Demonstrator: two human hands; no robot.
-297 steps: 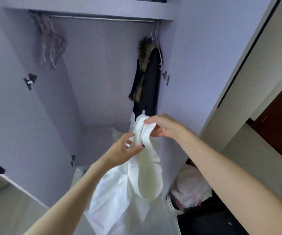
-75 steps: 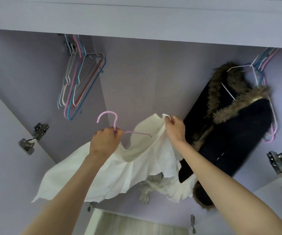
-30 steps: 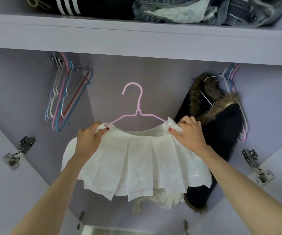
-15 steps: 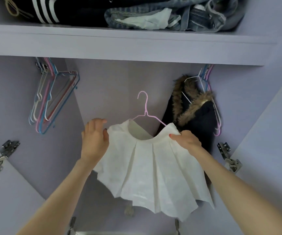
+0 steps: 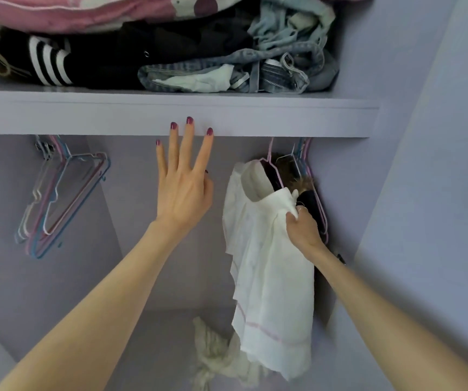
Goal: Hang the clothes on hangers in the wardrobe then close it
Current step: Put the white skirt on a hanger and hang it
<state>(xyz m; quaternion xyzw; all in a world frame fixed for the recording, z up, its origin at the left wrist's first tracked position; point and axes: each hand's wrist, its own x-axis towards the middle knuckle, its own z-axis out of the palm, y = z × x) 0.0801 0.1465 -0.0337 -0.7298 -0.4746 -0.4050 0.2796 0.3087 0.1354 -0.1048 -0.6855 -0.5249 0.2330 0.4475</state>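
The white skirt (image 5: 266, 277) is hanging on a pink hanger (image 5: 271, 153) at the right end of the wardrobe (image 5: 424, 165), just in front of a dark fur-trimmed coat (image 5: 306, 190). The right hand (image 5: 301, 230) is pinching its waistband, fingers curled into the cloth. The left hand (image 5: 183, 193) is reaching up with fingers straight and spread, tips against the shelf (image 5: 86, 114) front edge. Folded jeans and dark clothes are lying on that shelf. Empty hangers (image 5: 58, 198) are bunching at the left end. The rail is hidden behind the shelf.
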